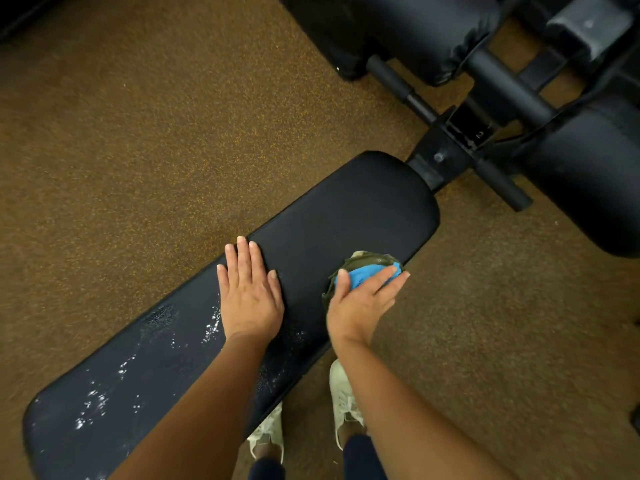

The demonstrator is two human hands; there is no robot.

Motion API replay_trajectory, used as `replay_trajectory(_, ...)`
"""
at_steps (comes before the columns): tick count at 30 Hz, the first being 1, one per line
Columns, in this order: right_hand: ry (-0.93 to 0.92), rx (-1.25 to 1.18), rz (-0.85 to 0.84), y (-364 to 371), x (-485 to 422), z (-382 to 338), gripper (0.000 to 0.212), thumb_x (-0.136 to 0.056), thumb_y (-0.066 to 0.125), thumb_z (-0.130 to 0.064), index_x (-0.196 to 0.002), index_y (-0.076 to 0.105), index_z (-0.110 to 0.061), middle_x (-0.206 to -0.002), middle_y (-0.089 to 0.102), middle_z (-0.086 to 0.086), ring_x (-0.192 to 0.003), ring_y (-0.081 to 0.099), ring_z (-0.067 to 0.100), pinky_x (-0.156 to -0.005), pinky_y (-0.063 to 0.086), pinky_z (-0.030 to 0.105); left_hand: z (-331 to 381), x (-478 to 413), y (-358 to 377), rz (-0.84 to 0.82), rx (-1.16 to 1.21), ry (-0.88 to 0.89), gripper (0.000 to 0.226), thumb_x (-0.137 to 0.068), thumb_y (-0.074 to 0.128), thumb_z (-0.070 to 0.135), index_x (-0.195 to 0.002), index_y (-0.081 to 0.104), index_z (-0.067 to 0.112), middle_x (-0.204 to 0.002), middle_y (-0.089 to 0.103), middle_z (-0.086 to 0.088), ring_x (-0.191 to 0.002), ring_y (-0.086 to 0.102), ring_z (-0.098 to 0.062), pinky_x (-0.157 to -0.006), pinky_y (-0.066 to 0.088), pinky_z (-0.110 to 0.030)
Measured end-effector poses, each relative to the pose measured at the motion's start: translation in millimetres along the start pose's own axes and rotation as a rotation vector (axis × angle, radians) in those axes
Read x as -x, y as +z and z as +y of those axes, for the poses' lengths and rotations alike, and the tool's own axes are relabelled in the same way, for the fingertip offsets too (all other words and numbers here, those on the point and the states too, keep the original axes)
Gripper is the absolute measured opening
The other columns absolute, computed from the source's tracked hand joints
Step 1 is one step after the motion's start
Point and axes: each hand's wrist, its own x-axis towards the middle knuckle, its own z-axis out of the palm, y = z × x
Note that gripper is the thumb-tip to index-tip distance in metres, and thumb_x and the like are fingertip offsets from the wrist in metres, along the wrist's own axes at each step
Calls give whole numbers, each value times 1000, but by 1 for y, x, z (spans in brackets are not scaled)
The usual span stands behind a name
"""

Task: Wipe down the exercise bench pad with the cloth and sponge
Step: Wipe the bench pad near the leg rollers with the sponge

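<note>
A long black bench pad (pixel 346 209) runs from the lower left to the upper middle. Its near half is worn and flecked with white specks. My left hand (pixel 249 292) lies flat on the pad's middle, fingers apart, holding nothing. My right hand (pixel 360 303) presses down at the pad's right edge, holding a blue sponge (pixel 367 273) bundled with a dark olive cloth (pixel 370 259). The cloth sticks out past my fingertips and under the palm.
Black metal frame and bolt (pixel 440 157) join the pad's far end to thick black roller pads (pixel 588 181) at the upper right. Brown speckled rubber floor (pixel 138 133) surrounds the bench. My white shoes (pixel 343 400) stand beside the pad's right edge.
</note>
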Motion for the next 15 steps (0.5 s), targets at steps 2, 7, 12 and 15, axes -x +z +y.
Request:
replay_trajectory(2,53,-56,79,-3,-32,0,83,-93,55,-40,-143,18,15,-148,18,39,-134,26,53,-112,22,46,0,0,-1,2,8,11,62,-99,10,38,-151,10,6,-160,0,-10,-147,-7,-25,-119,1,-45)
replay_trajectory(7,251,-107,73,-9,-53,-5,85,-94,47,-47,-150,6,1,-141,33,28,-121,44,44,-101,40,47,-1,1,0,12,14,20,60,-100,12,36,-151,10,6,-161,1,-10,-147,-6,-26,-119,0,-45)
replay_trajectory(12,305,-99,-5,-8,11,-13,80,-96,44,-44,-151,4,-3,-135,38,23,-109,52,37,-86,46,41,-2,1,1,13,16,26,60,-99,14,35,-151,13,5,-160,4,-12,-148,-3,-28,-119,3,-47)
replay_trajectory(15,371,-88,30,-14,-26,-17,77,-98,42,-43,-151,5,-1,-142,35,25,-118,48,40,-93,41,42,-3,0,1,12,19,41,60,-100,17,35,-151,15,4,-160,6,-13,-148,-1,-29,-119,4,-47)
